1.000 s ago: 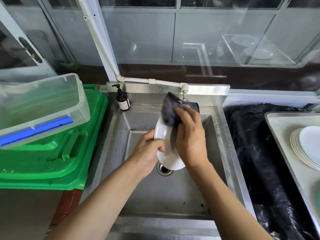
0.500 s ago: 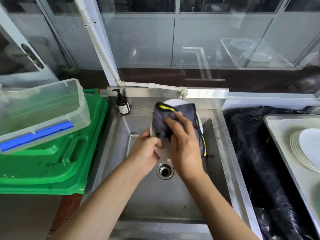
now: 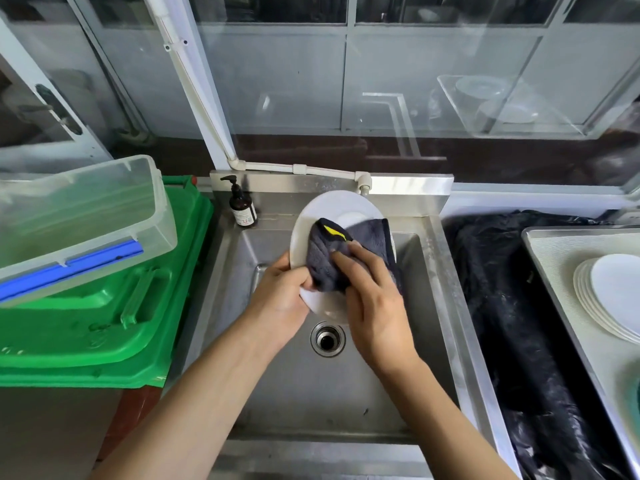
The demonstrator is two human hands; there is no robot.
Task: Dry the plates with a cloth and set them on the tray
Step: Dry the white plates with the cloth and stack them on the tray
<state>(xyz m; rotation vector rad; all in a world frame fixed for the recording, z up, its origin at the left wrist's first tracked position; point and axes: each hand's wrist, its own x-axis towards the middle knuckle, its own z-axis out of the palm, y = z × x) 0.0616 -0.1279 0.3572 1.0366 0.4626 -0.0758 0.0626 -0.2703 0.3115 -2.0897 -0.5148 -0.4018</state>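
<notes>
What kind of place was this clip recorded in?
Probably a dishwashing corner of a commercial or canteen kitchen: a deep stainless steel sink, a stack of white plates on a large metal tray, and big plastic crates beside the sink.

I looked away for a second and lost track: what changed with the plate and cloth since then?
The plate turned from edge-on to face the camera; the cloth spread over its face under the right hand. The left hand still grips the rim, over the sink. The stacked plates on the tray are unchanged.
</notes>
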